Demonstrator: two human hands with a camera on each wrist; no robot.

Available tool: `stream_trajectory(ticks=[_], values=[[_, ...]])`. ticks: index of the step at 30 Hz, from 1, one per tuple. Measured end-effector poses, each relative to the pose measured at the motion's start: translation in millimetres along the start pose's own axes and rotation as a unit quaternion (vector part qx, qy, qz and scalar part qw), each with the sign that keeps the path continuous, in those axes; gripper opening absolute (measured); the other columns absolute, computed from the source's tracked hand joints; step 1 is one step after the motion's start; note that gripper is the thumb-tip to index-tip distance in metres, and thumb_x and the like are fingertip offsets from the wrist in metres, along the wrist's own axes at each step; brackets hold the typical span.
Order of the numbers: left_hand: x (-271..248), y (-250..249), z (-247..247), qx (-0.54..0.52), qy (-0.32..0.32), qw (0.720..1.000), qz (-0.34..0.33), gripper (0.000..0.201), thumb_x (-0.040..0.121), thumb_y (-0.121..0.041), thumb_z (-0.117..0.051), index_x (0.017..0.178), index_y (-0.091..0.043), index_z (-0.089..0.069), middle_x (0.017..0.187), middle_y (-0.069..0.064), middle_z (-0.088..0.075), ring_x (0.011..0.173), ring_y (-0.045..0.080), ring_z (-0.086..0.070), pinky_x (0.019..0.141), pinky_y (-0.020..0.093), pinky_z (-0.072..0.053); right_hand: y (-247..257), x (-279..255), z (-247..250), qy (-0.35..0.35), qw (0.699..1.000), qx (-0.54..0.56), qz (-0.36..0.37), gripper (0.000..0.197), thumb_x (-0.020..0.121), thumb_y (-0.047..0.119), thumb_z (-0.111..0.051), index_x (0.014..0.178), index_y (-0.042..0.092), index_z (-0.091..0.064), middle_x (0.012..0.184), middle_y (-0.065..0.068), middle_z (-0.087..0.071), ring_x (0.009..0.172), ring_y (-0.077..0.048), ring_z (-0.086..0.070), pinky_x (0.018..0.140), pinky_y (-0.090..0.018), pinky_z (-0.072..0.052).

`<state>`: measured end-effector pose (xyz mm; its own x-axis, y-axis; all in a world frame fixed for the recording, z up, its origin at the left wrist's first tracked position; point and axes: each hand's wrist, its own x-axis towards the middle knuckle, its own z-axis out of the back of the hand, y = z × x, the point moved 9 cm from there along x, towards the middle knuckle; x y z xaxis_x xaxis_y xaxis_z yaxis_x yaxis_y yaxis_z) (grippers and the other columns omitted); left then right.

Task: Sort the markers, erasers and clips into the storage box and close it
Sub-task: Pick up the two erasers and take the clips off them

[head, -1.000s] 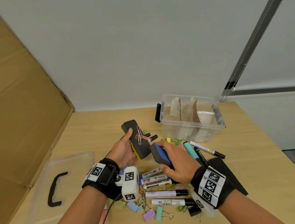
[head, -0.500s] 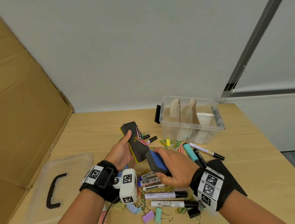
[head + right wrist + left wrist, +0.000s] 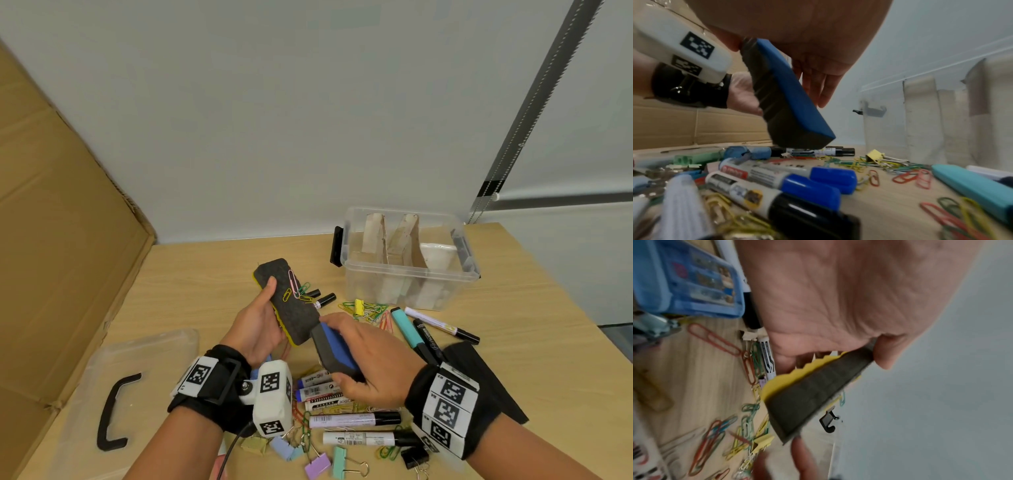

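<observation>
My left hand [image 3: 260, 325] grips a black and yellow eraser [image 3: 291, 305] above the table, thumb on its dark felt face, where a few paper clips [image 3: 295, 286] cling. The same eraser [image 3: 818, 392] shows edge-on in the left wrist view. My right hand [image 3: 363, 363] holds a blue and black eraser [image 3: 334, 353] just right of it; that eraser [image 3: 785, 100] hangs tilted over the markers [image 3: 777, 183]. The clear storage box [image 3: 407, 260] stands open at the back right with cardboard dividers inside. Markers [image 3: 352, 419], loose paper clips [image 3: 366, 308] and binder clips [image 3: 318, 466] lie below my hands.
The clear lid [image 3: 137, 383] with a black handle lies at the left front. A cardboard sheet [image 3: 58, 240] leans along the left side. A black cloth [image 3: 479, 373] lies under my right wrist. A blue clip case [image 3: 688, 280] sits near my left hand.
Both hands have drifted slightly toward me with their erasers. The blue eraser now sits lower and closer to the end of the black and yellow one.
</observation>
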<state>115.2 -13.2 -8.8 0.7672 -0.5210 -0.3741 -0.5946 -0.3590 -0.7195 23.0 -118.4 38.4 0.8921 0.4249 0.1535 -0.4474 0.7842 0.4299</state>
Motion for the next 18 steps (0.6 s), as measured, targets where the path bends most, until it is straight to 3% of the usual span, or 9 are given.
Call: stream_trajectory(ticks=[3,7,10,14,18], values=[[1,3,1,-0.006,0.002,1.0,0.003,0.062,0.089,-0.047,-0.042,0.139,-0.009,-0.042,0.132,0.019,-0.055,0.115,0.03,-0.058,0.087,0.04,-0.056,-4,0,5,-0.013,1.0,-0.01,-0.005,0.064,0.081,0.055,-0.041,0.132,0.017,-0.034,0.112,0.0,-0.05,0.092,-0.015,-0.05,0.08,-0.032,-0.044],[0,14,-11,0.053,0.023,0.998,0.017,0.056,0.095,-0.047,-0.034,0.134,-0.009,-0.047,0.132,0.018,-0.057,0.121,0.029,-0.055,0.093,0.04,-0.048,4,13,13,-0.036,0.999,0.007,0.008,0.071,0.083,0.053,-0.043,0.141,0.014,-0.027,0.136,-0.004,-0.045,0.115,-0.016,-0.049,0.096,-0.029,-0.042],[-1,14,-15,0.074,0.028,0.997,0.016,0.056,0.095,-0.048,-0.035,0.132,-0.01,-0.05,0.128,0.016,-0.06,0.12,0.028,-0.056,0.097,0.041,-0.046,13,21,11,-0.029,0.999,0.007,0.016,0.069,0.084,0.054,-0.042,0.138,0.012,-0.028,0.151,-0.004,-0.031,0.125,-0.016,-0.044,0.096,-0.02,-0.034],[1,3,-7,0.031,0.018,0.999,0.004,0.062,0.089,-0.05,-0.039,0.134,-0.007,-0.048,0.129,0.019,-0.058,0.116,0.028,-0.058,0.094,0.04,-0.047,11,12,2,0.003,0.999,-0.027,0.022,0.063,0.085,0.051,-0.047,0.132,0.013,-0.031,0.153,-0.004,-0.028,0.123,-0.018,-0.046,0.092,-0.017,-0.03],[3,-1,2,0.011,0.003,1.0,-0.005,0.058,0.092,-0.047,-0.039,0.135,-0.009,-0.046,0.126,0.017,-0.06,0.112,0.028,-0.06,0.089,0.041,-0.053,3,3,2,0.014,0.999,-0.046,0.01,0.066,0.082,0.053,-0.046,0.134,0.013,-0.034,0.14,-0.004,-0.041,0.11,-0.019,-0.051,0.093,-0.029,-0.041]])
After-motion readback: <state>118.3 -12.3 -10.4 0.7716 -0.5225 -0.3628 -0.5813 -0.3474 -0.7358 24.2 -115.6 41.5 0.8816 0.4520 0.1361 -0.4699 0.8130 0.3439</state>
